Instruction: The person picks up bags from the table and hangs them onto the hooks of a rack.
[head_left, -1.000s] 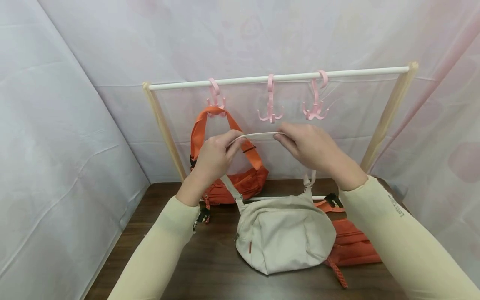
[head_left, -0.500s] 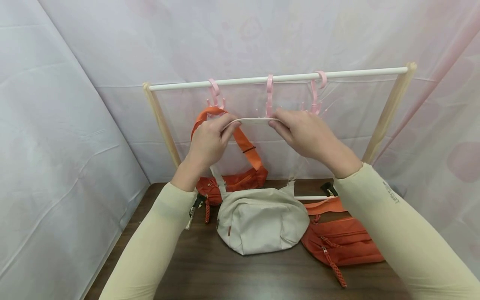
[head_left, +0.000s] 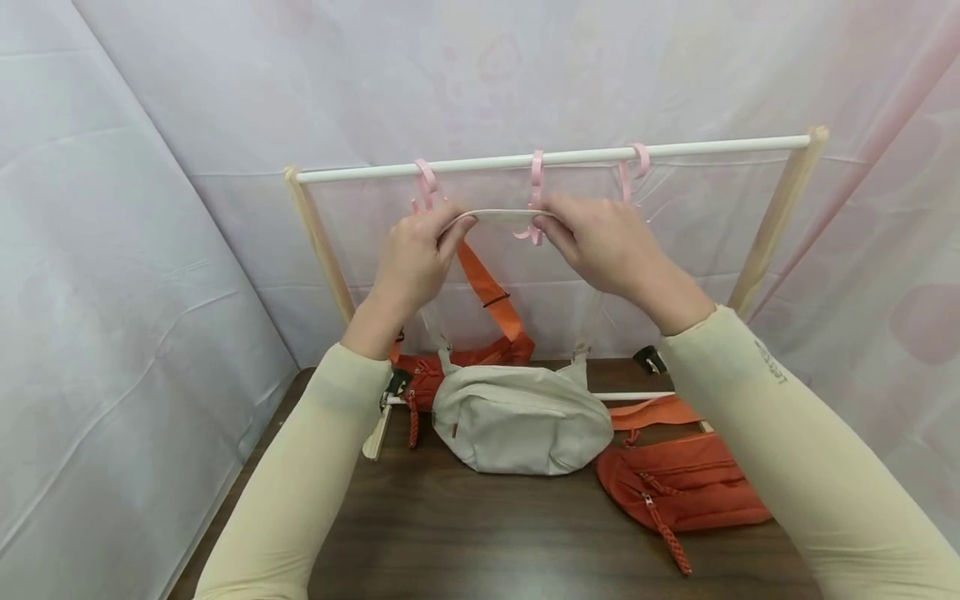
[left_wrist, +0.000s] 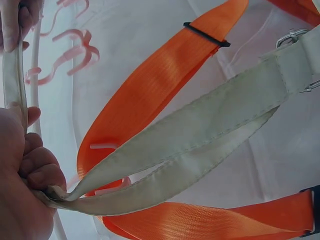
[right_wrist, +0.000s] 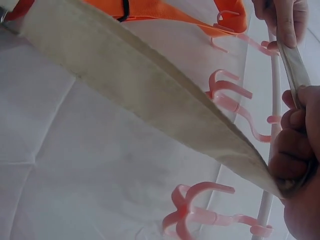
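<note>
Cream bag (head_left: 525, 429) sits below and between both hands, over the brown table (head_left: 450, 533), its strap (left_wrist: 190, 127) raised in front of the rack; I cannot tell whether its base touches the tabletop. From left, I record a wooden post (head_left: 318, 242) bearing one end of the white rail (head_left: 480, 163). On that rail hangs the left hook (head_left: 428, 176), with the orange strap (head_left: 489, 289) of the first red bag (head_left: 426, 385) looped over its prongs; that bag is partly covered by the cream one. Left hand (head_left: 416, 260): fingers curled and clamped on the strap. A short length runs slightly bowed across to the other hand. Middle hook (head_left: 537, 175) stands just beside the right fingertips; contact I cannot confirm. Right hand (head_left: 609, 246): fingers likewise clamped on the strap. Right hook (head_left: 643, 157) shows partly behind it. Farther right, the second red bag (head_left: 693, 483) lies on the table.
</note>
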